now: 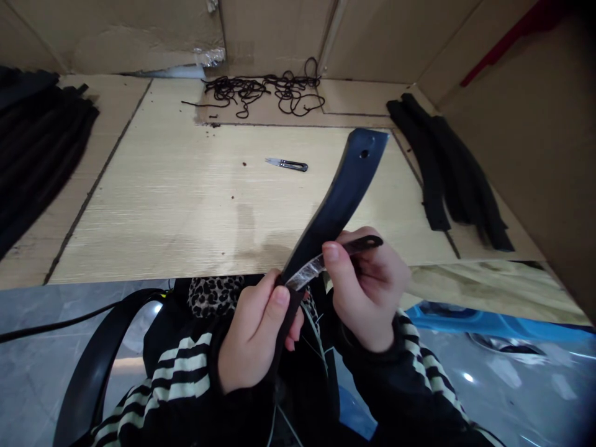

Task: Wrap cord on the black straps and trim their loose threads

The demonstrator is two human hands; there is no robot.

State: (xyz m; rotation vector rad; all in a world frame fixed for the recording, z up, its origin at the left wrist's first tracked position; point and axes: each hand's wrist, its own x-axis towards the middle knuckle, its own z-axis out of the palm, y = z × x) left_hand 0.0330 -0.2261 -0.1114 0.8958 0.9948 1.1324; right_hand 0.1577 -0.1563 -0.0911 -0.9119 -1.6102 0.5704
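Note:
My left hand is closed around the lower part of a dark, curved flat strip, its thumb pressing on a black fabric-like covering there. The strip slants up and right over the table edge, with a small round hole near its far end. Between the thumb and fingers of my right hand is a slim flat tool, with a dark handle end and a shiny, film-wrapped front part. The tool's tip meets the strip beside my left thumb. My right fingertips are partly hidden behind the strip and tool.
Small thread snips lie mid-table. Tangled dark cord lies along the back by the cardboard wall. Many black strips are piled at left; several similar strips rest at right. A black chair armrest stands below left.

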